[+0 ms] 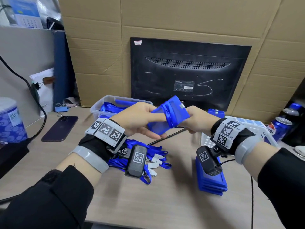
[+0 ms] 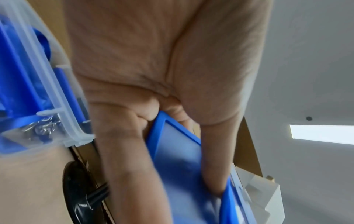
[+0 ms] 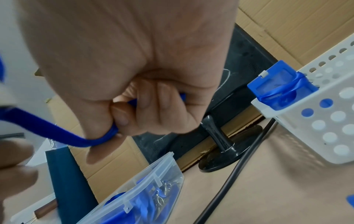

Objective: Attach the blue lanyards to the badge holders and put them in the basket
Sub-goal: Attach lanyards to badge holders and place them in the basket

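Observation:
Above the table my left hand grips a blue badge holder, fingers under it and thumb on its clear window. A blue lanyard is wound around its middle. My right hand holds the holder's far end; in the right wrist view its curled fingers pinch the lanyard. The left wrist view shows the badge holder between my fingers. The white perforated basket stands at the right and holds a finished badge holder.
Loose lanyards lie under my left wrist, and a stack of badge holders under my right. A clear box of lanyards, a monitor, a phone, a black cable and cans surround them.

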The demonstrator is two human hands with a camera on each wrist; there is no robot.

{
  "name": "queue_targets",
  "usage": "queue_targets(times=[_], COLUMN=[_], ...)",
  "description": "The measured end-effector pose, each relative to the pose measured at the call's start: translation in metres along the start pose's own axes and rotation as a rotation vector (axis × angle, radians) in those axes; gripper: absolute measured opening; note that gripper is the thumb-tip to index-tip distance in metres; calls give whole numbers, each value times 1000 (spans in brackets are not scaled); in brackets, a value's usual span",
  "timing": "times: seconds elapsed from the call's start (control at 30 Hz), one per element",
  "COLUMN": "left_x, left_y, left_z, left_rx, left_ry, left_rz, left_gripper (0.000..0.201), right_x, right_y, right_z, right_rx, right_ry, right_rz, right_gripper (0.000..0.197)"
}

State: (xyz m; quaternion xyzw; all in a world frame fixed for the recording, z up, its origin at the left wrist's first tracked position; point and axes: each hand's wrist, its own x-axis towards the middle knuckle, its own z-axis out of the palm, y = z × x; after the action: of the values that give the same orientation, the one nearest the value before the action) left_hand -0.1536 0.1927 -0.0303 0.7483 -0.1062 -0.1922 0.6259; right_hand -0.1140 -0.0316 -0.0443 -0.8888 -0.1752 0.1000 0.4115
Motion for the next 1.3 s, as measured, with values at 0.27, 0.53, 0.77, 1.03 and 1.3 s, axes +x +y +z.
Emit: queue_targets(times=[0.27,0.53,0.77,1.03,1.3], left_x=[16,11,11,10,5], left_y=[-11,-12,-11,-11,-4], left_z=[-10,-11,-9,-6,1], left_rx=[-38,138,210,214,272], left_ry=[420,301,251,244,180], left_rz=[-89,-156,-112,-80,-50], left_gripper=[27,25,44,45,45], right_x=[-4,0,4,7,1], right_y=[-11,-21,-23,-22,-23], right_z=[-5,-14,-4,-6,-3], right_rx=[8,-82,-211,-216,-171], right_ry=[-40,190,336,364,302], right_rz=[-74,-309,-428,-394,-313], right_gripper=[32,7,18,11,19])
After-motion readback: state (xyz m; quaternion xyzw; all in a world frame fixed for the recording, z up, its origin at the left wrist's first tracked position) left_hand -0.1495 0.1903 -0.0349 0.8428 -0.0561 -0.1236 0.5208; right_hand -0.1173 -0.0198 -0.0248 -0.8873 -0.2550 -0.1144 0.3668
